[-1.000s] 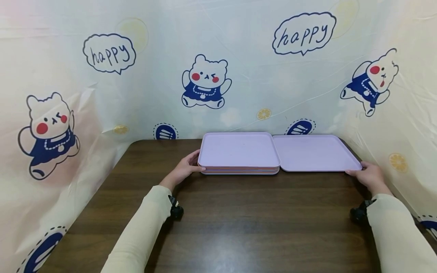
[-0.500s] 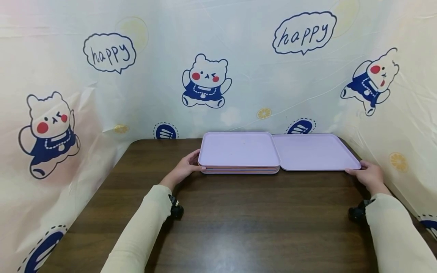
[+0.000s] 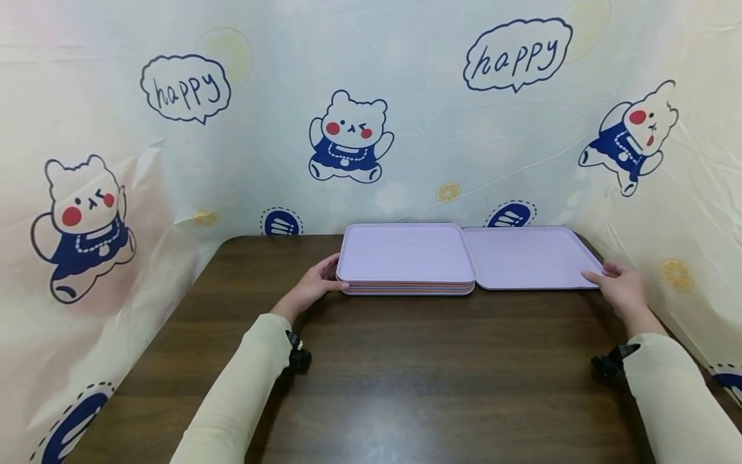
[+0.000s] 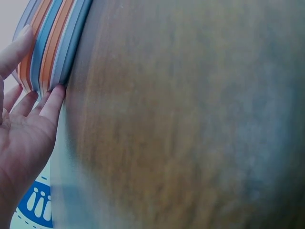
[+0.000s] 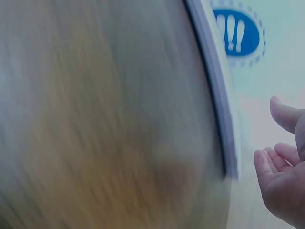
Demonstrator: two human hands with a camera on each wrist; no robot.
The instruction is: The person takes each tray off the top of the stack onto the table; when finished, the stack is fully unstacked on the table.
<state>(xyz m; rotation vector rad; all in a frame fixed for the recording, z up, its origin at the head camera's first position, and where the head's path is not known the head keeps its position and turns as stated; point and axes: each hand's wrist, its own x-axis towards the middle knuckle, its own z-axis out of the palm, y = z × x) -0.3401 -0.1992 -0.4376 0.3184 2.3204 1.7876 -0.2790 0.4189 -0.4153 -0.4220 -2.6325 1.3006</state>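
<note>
A stack of several rectangular trays [image 3: 406, 252] lies on the table, with a pale lilac tray on top. Orange, blue and lilac rims of the stacked trays [image 4: 50, 45] show in the left wrist view. My left hand [image 3: 313, 283] rests against the stack's front left corner, fingertips on its side and thumb at the front. To the right, beside the stack, lies a single lilac tray [image 3: 530, 258]. My right hand [image 3: 626, 293] is over its front right corner in the head view. In the right wrist view that hand [image 5: 286, 176] is apart from the tray's edge [image 5: 221, 105], fingers loosely bent.
The dark wooden table [image 3: 394, 374] reaches back to a patterned cloth [image 3: 255, 148], which hangs behind and at both sides. Both trays' far edges lie near the cloth. Black wrist cameras sit at the sleeves' cuffs.
My right hand has let go of the single tray's front right corner and risen slightly, moving a little left. The left hand and the stack stay in place.
</note>
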